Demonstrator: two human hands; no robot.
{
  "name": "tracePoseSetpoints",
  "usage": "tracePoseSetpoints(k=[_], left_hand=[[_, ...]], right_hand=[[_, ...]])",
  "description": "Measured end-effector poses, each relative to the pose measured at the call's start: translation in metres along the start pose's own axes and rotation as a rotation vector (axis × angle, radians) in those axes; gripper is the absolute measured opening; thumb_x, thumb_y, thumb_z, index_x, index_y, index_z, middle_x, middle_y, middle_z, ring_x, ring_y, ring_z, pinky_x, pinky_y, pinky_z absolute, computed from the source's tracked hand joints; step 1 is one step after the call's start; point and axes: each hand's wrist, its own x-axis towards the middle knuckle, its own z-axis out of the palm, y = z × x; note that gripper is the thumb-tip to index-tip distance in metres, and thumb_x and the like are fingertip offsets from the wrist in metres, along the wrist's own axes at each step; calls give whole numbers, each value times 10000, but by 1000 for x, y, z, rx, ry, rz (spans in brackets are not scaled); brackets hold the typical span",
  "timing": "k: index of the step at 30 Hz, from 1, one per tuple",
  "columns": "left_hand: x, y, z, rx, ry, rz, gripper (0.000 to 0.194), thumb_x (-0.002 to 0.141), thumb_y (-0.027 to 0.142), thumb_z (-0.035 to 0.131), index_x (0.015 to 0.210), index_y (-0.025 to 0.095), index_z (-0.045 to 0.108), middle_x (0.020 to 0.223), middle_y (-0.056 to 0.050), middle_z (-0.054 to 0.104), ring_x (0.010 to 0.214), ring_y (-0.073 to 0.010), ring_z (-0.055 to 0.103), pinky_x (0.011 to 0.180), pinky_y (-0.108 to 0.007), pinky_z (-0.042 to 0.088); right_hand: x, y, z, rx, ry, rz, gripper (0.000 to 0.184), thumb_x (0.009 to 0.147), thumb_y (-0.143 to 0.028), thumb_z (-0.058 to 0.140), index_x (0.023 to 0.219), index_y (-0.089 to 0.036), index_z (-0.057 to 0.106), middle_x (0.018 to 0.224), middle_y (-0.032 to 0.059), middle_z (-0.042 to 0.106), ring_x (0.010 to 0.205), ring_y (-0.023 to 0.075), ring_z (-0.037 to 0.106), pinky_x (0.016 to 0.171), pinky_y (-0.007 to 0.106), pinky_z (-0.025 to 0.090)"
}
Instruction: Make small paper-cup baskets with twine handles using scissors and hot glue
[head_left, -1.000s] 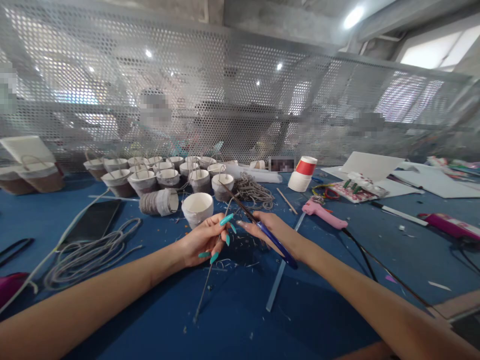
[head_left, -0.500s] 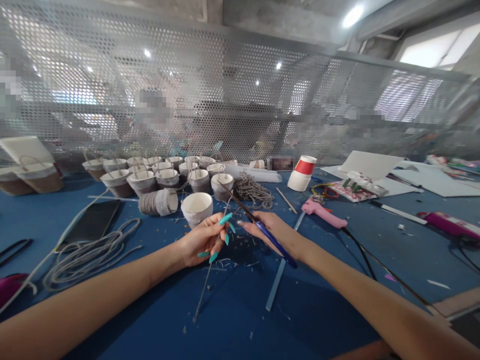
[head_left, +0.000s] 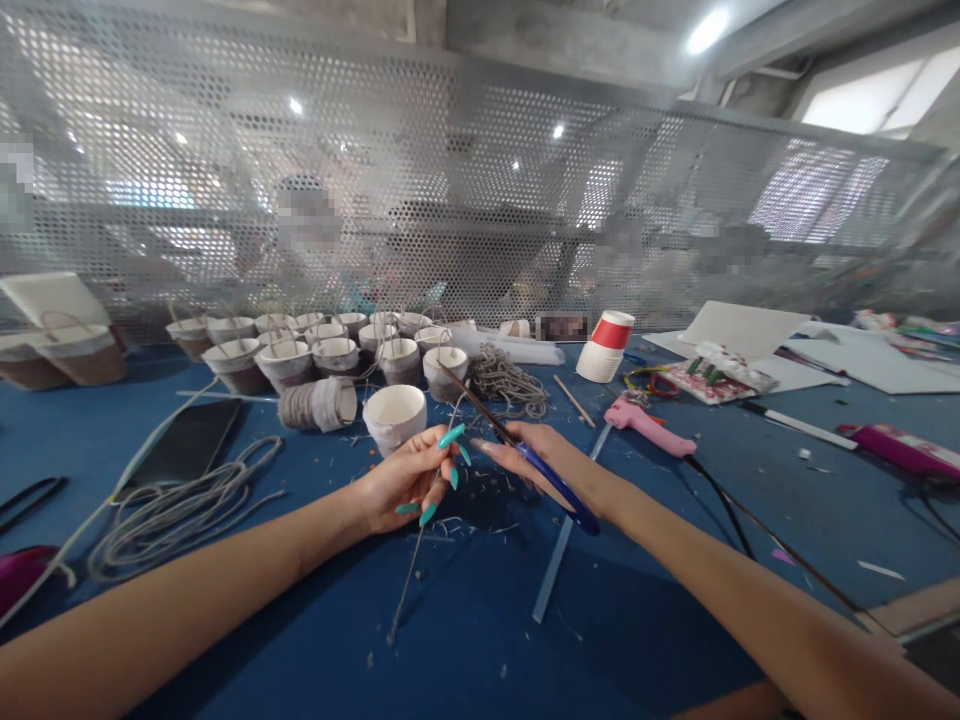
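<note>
My left hand (head_left: 416, 478), with long turquoise nails, pinches a thin grey cord (head_left: 409, 580) whose lower end hangs toward the table. In my right hand (head_left: 551, 460) is a pair of scissors (head_left: 551, 480) with blue handles. Their dark blades point up and left, near the upper part of the cord; whether they touch it I cannot tell. Just behind my left hand stands a white cup (head_left: 395, 412) with a pale wrapped outside. A cord-wrapped cup (head_left: 317, 404) lies on its side to the left of it.
Several small cord-handled buckets (head_left: 285, 363) stand at the back. A tangle of cord (head_left: 506, 383), a red-and-white cup stack (head_left: 604, 347) and a pink glue gun (head_left: 649, 424) lie right of them. A cord coil (head_left: 180, 515) and a dark phone (head_left: 180, 445) are at left; a clear glue stick (head_left: 553, 570) lies near my right arm.
The scissors' handles have turned slightly in my right hand and show more of their loop. My left hand and the cord stay almost where they were.
</note>
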Motion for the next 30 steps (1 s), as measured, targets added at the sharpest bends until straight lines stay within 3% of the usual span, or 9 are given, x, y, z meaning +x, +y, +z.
tracePoseSetpoints(k=[17,30], left_hand=[[0,1,2,-1,11,-1,100,790,255,626,783,158,606,573,50,655,315,-63,552,247,-86,364],[0,0,2,26,56,-12,131,773,275,647,765,158,589,554,57,633,294,-53,521,237,-91,351]], right_hand=[[0,0,-5,-138,46,-29,389,800,-516,509,615,-195,389,532,-41,413,485,79,367,468,232,270],[1,3,-3,-75,29,2,359,797,-499,513,632,-191,431,526,-42,428,468,73,363,448,230,252]])
